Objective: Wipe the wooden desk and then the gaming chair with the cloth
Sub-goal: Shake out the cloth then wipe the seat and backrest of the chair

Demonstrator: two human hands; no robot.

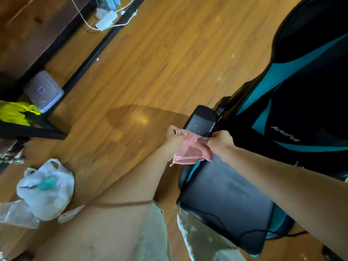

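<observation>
Down at the near end of the armrest (201, 119), on the left side of the chair (301, 91), the cloth (190, 151) is pulled between both hands. It's a pink rag, pretty crumpled, with a paler striped hem along the bottom. That lower edge hangs loose, with one corner drooping just over the edge of the seat (226, 200). Honestly can't tell if the cloth is actually touching the armrest or just sitting in front of it.

The chair itself is black with teal stripes and has a white "AutoFull" logo on the side of the back. The armrest pad is glossy black with a few pale specks, and the seat looks a bit grey and smudgy.

The left hand (174, 136) is balled up tight on the top left of the cloth, with a little fold poking out of the fist. The right hand (220, 142) is curled the same way, gripping the other side, with its knuckles right up by where the armrest meets the back. So neither hand is spread at all, and both have a fistful of rag.

The desk (28, 34) is way off in the top left corner, dark wood on a black frame, well apart from the hands. There's a white bag (45, 189) on the wood floor (150, 63) over to the left too.
</observation>
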